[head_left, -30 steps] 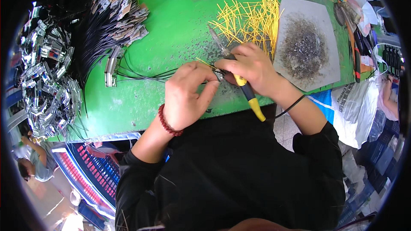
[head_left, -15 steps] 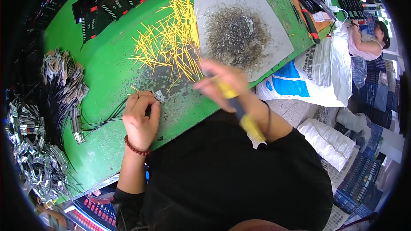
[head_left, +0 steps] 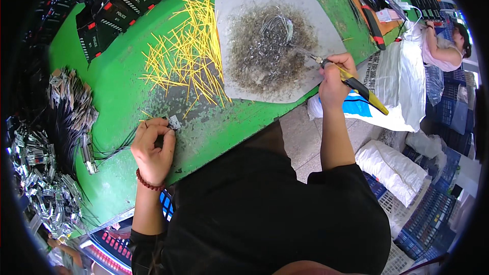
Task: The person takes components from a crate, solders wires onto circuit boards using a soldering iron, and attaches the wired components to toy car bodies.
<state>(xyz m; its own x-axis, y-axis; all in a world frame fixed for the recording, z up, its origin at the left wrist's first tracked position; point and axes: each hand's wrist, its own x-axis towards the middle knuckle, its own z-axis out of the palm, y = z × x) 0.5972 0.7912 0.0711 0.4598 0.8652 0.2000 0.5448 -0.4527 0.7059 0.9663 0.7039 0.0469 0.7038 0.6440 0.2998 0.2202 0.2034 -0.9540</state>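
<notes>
1. Currently, the right hand [head_left: 334, 84] is closed around a slim yellow-and-black soldering iron [head_left: 358, 86], gripped like a pen with its handle end pointing down and to the right.
2. That iron reaches up and leftward from the fingers over a grey, flat board [head_left: 229, 2], its metal tip near a loose coil of thin silvery wire [head_left: 288, 28] amid dark, crumbly residue [head_left: 254, 56]; whether the tip touches either cannot be told.
3. The left hand [head_left: 152, 150], well apart from the right, rests low on the green, worn table [head_left: 119, 193], fingers curled and thumb bent toward them; its exact hold is hidden.
4. Just beyond its fingertips sits a small, flat, silvery piece [head_left: 174, 121], and thin black wires [head_left: 117, 149] run leftward from the hand toward a long, silvery metal part [head_left: 88, 155].
5. Between and above both hands, a scattered pile of thin yellow strands [head_left: 196, 46] lies just beside the board's left edge.
6. Far left of the left hand, a heap of shiny metal parts [head_left: 46, 188] is piled up.
</notes>
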